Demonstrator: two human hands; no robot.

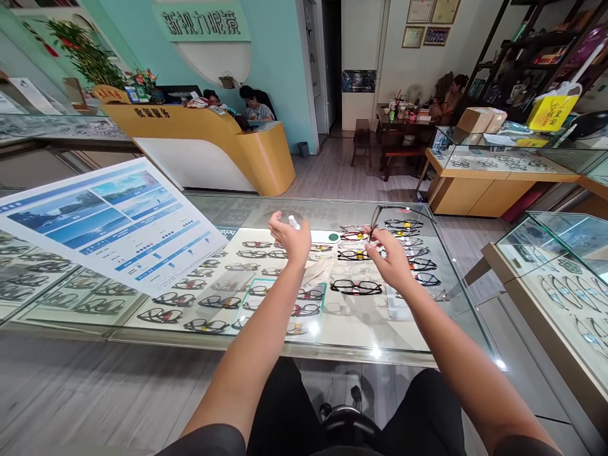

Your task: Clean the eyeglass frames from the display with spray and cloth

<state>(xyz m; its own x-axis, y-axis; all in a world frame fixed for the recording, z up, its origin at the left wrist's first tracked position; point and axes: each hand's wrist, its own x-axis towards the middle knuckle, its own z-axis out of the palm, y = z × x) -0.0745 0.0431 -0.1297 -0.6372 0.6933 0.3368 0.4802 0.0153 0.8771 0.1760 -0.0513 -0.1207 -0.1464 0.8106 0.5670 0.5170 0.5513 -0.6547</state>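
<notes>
Above the glass counter (349,345), my left hand (293,242) is closed round a small white-topped spray bottle (294,222), most of which the fingers hide. My right hand (392,258) pinches a pair of dark-framed eyeglasses (374,223) by one side, held up off the glass. Between and below the hands, a pale crumpled cloth (317,272) lies on the counter. Nearer to me is another pair of black eyeglasses (356,289), resting on the glass with its arms folded back.
Rows of eyeglasses (221,302) fill the display case below the glass. A printed sheet (137,221) stands tilted at the left. A second glass case (565,278) is close on the right. People (259,104) sit behind a yellow desk (266,152).
</notes>
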